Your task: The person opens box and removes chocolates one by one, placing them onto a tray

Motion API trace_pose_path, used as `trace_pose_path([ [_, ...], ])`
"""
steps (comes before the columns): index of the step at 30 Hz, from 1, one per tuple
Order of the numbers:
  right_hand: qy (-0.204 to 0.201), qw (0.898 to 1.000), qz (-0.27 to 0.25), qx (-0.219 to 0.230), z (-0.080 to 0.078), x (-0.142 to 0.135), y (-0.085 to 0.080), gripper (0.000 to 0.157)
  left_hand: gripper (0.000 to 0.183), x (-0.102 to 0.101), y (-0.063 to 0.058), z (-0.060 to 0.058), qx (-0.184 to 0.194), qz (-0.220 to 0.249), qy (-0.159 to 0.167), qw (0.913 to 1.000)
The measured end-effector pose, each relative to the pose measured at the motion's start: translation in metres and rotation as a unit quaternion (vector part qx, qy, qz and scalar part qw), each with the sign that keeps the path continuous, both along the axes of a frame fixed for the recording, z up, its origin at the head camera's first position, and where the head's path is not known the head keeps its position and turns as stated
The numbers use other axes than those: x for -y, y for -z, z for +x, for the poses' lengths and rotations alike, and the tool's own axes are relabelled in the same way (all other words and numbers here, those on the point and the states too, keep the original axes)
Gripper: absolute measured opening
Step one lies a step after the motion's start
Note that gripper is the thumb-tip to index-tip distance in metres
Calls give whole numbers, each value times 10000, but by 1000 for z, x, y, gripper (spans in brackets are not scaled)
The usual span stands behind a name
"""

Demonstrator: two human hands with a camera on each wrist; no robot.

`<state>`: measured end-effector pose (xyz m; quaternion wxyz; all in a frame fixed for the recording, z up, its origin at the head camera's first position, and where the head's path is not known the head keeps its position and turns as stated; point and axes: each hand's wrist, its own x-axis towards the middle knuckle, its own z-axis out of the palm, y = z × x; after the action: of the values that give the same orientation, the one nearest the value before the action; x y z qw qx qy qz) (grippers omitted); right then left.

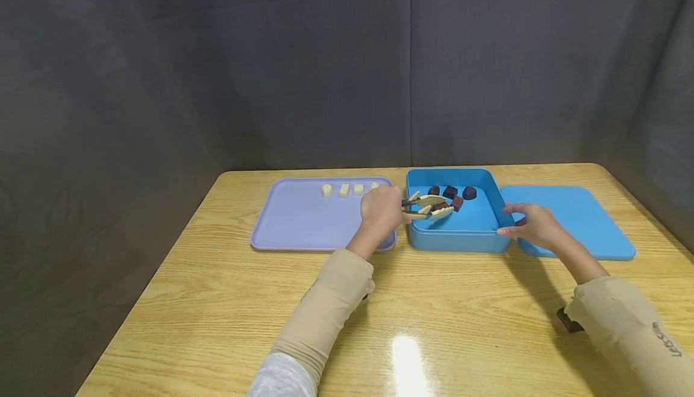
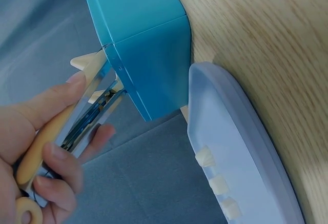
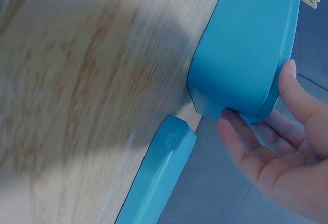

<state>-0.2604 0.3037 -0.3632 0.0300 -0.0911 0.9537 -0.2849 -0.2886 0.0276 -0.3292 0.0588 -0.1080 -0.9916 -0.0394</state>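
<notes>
My left hand (image 1: 382, 209) grips a pair of cream-and-metal tongs (image 2: 54, 126), fingers wrapped round the handles. The tongs' scalloped cream tips reach over the left wall into a blue box (image 1: 461, 241), around a brown chocolate (image 1: 440, 206); whether they touch it I cannot tell. Several other dark chocolates (image 1: 469, 193) lie in the back half of the box. At the box's right front corner my right hand (image 3: 292, 147) holds the wall, thumb at the rim and fingers curled against the outside.
Left of the box lies a lilac tray (image 1: 303, 222) with several white chocolate-like pieces (image 1: 344, 190) in a row along its back. A flat blue lid (image 1: 580, 222) rests on the wooden table (image 1: 217, 312) to the right. A dark curtain (image 1: 325, 71) stands behind.
</notes>
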Motion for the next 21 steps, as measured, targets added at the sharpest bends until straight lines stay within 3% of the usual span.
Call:
trace_pose_path([
  [8,13,10000,29,6,0,0,0,61,34,0,1,2,14,125,-39,9999],
  [21,-1,10000,9,35,-1,0,0,63,36,3,-7,4,67,126,-122,9998],
])
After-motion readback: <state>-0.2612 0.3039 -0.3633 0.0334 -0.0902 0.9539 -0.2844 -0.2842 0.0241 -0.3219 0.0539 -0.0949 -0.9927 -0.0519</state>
